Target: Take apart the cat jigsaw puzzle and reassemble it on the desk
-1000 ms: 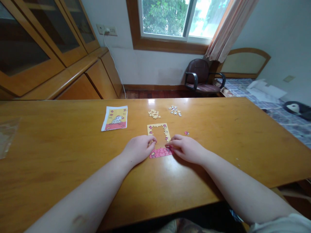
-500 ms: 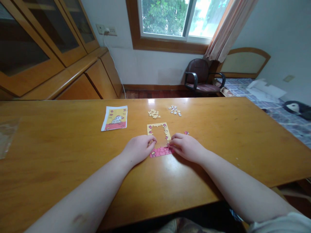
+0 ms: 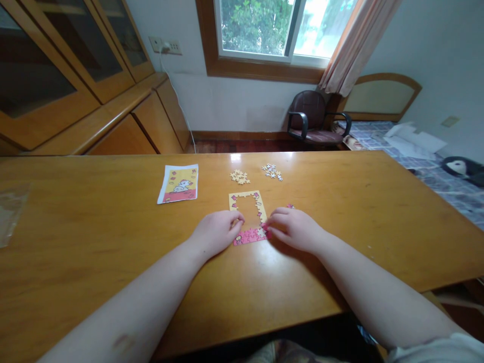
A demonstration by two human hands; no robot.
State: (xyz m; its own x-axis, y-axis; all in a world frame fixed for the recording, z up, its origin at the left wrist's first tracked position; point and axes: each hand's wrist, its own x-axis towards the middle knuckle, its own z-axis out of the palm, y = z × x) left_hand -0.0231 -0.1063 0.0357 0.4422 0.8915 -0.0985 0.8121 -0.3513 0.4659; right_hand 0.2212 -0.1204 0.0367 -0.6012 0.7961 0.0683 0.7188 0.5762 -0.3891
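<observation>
A partly built jigsaw puzzle (image 3: 247, 199) lies in the middle of the wooden table (image 3: 94, 237), a yellow frame with an open centre and a pink bottom strip (image 3: 250, 236). My left hand (image 3: 215, 232) rests with curled fingers on the puzzle's lower left corner. My right hand (image 3: 295, 229) is curled at the lower right corner, its fingertips pinched against the edge pieces. What the fingertips grip is too small to make out.
A printed reference picture (image 3: 178, 183) lies left of the puzzle. Two small heaps of loose pieces (image 3: 239, 177) (image 3: 272, 172) sit behind it, and a single pink piece (image 3: 290, 206) is by my right hand. A clear plastic bag (image 3: 9, 212) is at the far left. An armchair (image 3: 313, 121) stands beyond the table.
The pink bottom strip has shifted up against the yellow frame. My right hand has slid slightly right along the puzzle's lower corner; my left hand has barely moved.
</observation>
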